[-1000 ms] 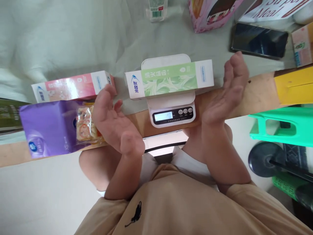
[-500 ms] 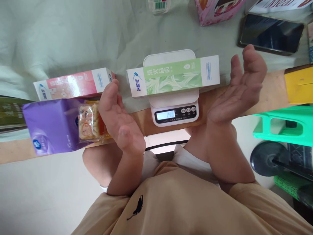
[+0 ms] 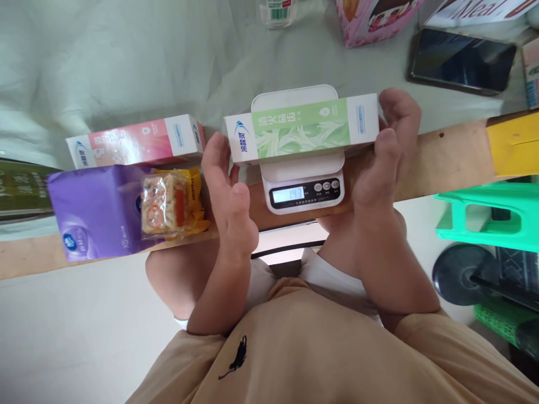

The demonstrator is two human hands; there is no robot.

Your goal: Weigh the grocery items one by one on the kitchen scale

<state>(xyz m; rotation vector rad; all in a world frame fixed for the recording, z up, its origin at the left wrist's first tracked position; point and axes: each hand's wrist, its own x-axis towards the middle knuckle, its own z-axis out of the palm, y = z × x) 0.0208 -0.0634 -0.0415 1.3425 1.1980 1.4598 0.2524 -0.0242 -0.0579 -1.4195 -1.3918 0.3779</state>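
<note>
Head view: the green toothpaste box (image 3: pixel 301 128) is lying on the white scale (image 3: pixel 301 174), between the open left hand (image 3: pixel 227 196) and right hand (image 3: pixel 385 160), both hands touching its ends without gripping.

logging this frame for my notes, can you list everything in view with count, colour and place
toothpaste box: 1, green and white, lying across the scale
scale: 1, white, centre, display lit
second toothpaste box: 1, pink and white, left of the scale
purple pack: 1, purple, left, at the wooden edge
snack packet: 1, clear and yellow, against the purple pack
phone: 1, black, top right
pink carton: 1, pink, top
stool: 1, green, right, below the table
left hand: open, by the box's left end
right hand: fingers at the box's right end
</note>
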